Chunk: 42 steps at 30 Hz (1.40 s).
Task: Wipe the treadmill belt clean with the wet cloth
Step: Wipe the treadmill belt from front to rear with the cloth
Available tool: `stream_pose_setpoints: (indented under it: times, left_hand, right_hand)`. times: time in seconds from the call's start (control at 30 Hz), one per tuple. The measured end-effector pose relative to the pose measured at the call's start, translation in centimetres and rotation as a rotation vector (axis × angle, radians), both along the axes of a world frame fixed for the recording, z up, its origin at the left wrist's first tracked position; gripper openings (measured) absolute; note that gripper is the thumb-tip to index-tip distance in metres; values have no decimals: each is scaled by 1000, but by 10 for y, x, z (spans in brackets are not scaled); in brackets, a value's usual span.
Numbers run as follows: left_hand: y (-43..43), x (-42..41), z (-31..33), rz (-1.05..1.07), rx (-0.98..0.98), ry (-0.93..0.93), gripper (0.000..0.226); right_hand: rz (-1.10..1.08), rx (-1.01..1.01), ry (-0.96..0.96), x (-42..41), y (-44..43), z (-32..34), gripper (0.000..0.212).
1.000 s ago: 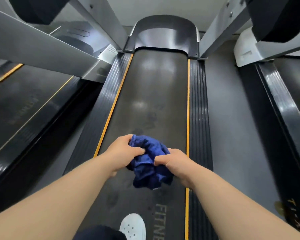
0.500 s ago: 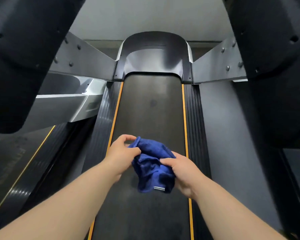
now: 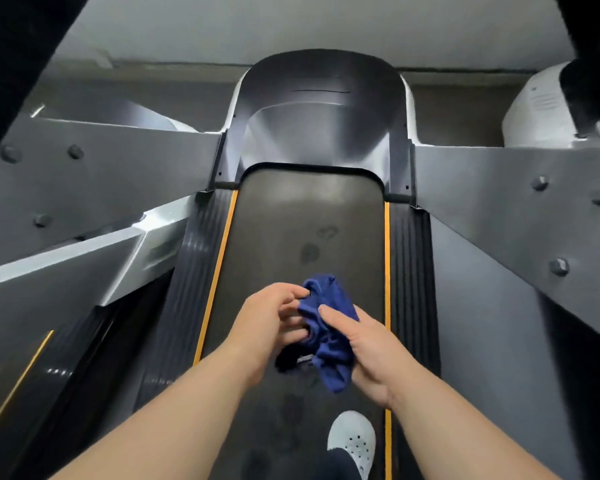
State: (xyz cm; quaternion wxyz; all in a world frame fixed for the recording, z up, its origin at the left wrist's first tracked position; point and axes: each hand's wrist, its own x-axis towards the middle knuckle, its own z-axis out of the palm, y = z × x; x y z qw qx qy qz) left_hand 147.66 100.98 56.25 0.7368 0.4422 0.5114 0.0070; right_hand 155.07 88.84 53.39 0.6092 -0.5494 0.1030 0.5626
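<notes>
Cloth (image 3: pixel 329 327) is hanging bunched above the belt (image 3: pixel 309 209), my left hand (image 3: pixel 267 327) and right hand (image 3: pixel 368 355) both gripping it; wadded so, it may be missing smudges (image 3: pixel 310 252).

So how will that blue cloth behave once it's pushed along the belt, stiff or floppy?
Probably floppy: the blue cloth bunches in folds between the left hand and right hand, one end drooping. Likely light for its size, since fingers alone hold it up. It may crumple rather than slide flat on the belt.
</notes>
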Motion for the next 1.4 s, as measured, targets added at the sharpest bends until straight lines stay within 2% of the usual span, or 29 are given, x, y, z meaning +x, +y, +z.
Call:
stream_pose_setpoints:
  times: [0.1, 0.2, 0.27, 0.37, 0.43, 0.57, 0.73, 0.77, 0.83, 0.9, 0.97, 1.03, 1.1, 1.17, 1.27, 1.4]
  left_hand:
    - [50, 23, -24, 12, 53, 15, 18]
    - [105, 42, -50, 27, 87, 76, 19]
    - [145, 61, -73, 6, 60, 104, 17]
    - [209, 101, -111, -43, -17, 45, 35]
    - [249, 120, -142, -62, 46, 57, 25]
    - [309, 146, -219, -90, 70, 79, 17]
    - [355, 186, -328, -211, 238, 197, 18]
    - [363, 194, -350, -218, 266, 210, 20]
    - [386, 208, -393, -267, 394, 252, 21]
    - [413, 217, -426, -503, 709, 386, 28]
    - [438, 223, -446, -720, 930, 535, 50]
    - [461, 230, -462, -835, 987, 627, 73]
    - [481, 231, -477, -925, 1040, 712, 89]
    - [498, 226, -488, -990, 1084, 765, 101]
    - [511, 210, -493, -1138, 1076, 807, 117]
    - [523, 195, -489, -1240, 1073, 790, 126]
  right_hand:
    - [-31, -146, -77, 33, 37, -25, 26]
    - [-23, -241, -97, 61, 95, -50, 26]
    - [1, -247, -112, 78, 142, -71, 27]
    - [-33, -150, -138, 110, 219, -110, 24]
    - [-32, -120, -171, 132, 265, -142, 25]
    - [53, -89, -267, 165, 329, -214, 38]
    - [146, -186, -270, 205, 388, -333, 74]
    - [172, -213, -324, 214, 400, -354, 75]
    - [312, -271, -552, 236, 424, -392, 65]
    - [494, -300, -837, 265, 446, -416, 54]
    - [621, -329, -1025, 293, 469, -431, 41]
    - [725, -347, -1206, 318, 489, -444, 34]
    - [828, -322, -1337, 336, 506, -459, 36]
    - [922, -320, -1418, 343, 519, -473, 43]
    - [1062, -455, -1474, 333, 524, -491, 53]
    - [968, -492, -1565, 310, 527, -509, 60]
